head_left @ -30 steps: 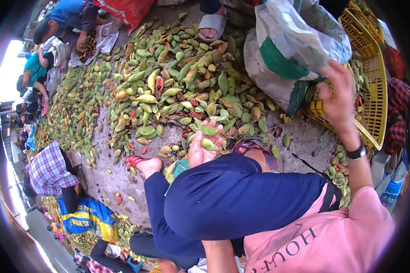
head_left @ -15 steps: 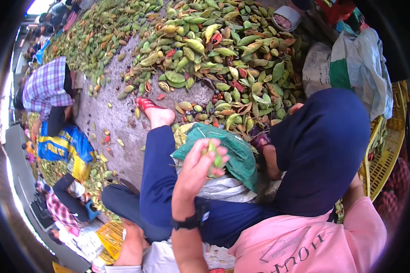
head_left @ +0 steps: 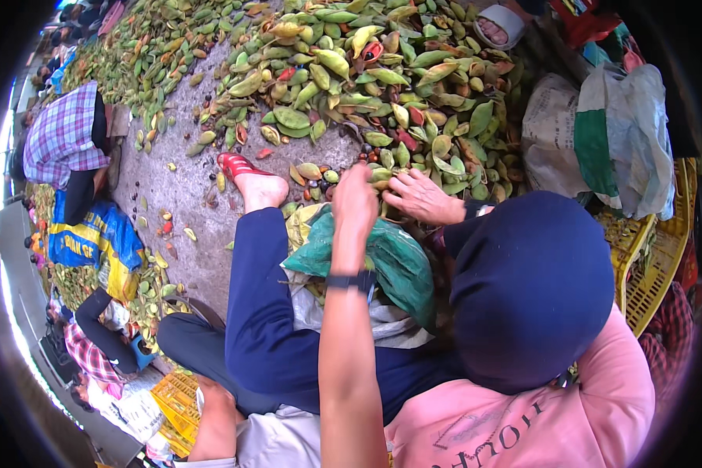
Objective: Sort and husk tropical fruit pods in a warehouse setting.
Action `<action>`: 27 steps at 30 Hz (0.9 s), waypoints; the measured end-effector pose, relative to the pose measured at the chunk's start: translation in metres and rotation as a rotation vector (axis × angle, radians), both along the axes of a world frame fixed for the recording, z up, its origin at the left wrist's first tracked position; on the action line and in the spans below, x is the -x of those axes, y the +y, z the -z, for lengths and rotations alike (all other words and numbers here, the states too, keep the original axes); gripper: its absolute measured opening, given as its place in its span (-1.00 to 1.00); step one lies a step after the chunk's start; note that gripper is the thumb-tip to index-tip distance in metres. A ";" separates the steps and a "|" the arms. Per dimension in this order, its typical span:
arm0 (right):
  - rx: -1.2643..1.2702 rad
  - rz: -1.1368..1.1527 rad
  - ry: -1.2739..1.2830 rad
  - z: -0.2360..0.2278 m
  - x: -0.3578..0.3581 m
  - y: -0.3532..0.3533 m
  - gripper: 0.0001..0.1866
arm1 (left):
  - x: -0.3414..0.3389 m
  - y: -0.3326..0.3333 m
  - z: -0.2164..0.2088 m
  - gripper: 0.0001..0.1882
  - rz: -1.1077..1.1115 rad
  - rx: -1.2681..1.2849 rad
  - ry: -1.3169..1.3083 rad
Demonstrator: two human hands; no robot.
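Note:
My left hand (head_left: 356,196) reaches over the sack to the near edge of a heap of green seed pods (head_left: 413,78). Its fingers point down and are drawn together; what they hold, if anything, is hidden. Close on its right, my right hand (head_left: 423,196) rests on pods at the heap's edge, fingers stretched out and slightly apart, fingertips toward the left hand. Below both hands, between my legs, lies a white woven sack (head_left: 382,321) with a green cloth-like flap (head_left: 394,261) at its mouth. Some pods are split and red inside, with dark seeds lying among them.
A white and green sack (head_left: 628,132) stands at the right beside yellow plastic crates (head_left: 663,273). A white bowl (head_left: 513,23) sits at the back right. To the left, a person in a checked shirt (head_left: 66,140) bends over a blue and yellow sack (head_left: 74,234).
My left hand has moved forward from above the sack to the heap; the green pods it held no longer show. My right hand has come out from behind my knee to the heap's edge.

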State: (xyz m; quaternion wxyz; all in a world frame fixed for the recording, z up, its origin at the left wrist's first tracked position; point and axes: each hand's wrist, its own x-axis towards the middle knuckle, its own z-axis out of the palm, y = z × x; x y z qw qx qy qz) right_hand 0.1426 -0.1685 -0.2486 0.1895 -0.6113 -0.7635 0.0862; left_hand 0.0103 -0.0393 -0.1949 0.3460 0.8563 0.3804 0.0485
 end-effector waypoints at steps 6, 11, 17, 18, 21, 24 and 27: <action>0.276 0.042 0.062 -0.006 -0.023 -0.013 -0.80 | -0.033 0.001 0.047 -0.63 0.172 0.096 0.352; 0.895 0.222 1.395 -0.051 -0.053 -0.020 -0.74 | -0.023 0.013 0.069 -0.67 0.213 0.036 0.345; 0.765 0.452 1.916 -0.049 -0.070 -0.047 -0.62 | -0.036 0.005 0.031 -0.65 -0.195 1.396 -0.511; 0.728 0.445 1.942 -0.047 -0.066 -0.045 -0.61 | -0.029 0.007 0.027 -0.65 -0.208 1.386 -0.505; 0.685 0.379 1.970 -0.063 -0.065 -0.036 -0.58 | -0.019 0.014 0.012 -0.59 -0.049 1.718 -0.710; 0.672 0.302 1.982 -0.072 -0.063 -0.029 -0.57 | -0.015 0.013 0.006 -0.55 0.003 1.755 -0.764; 0.652 0.345 1.855 -0.081 -0.059 -0.023 -0.59 | -0.018 0.010 -0.001 -0.55 -0.033 1.749 -0.676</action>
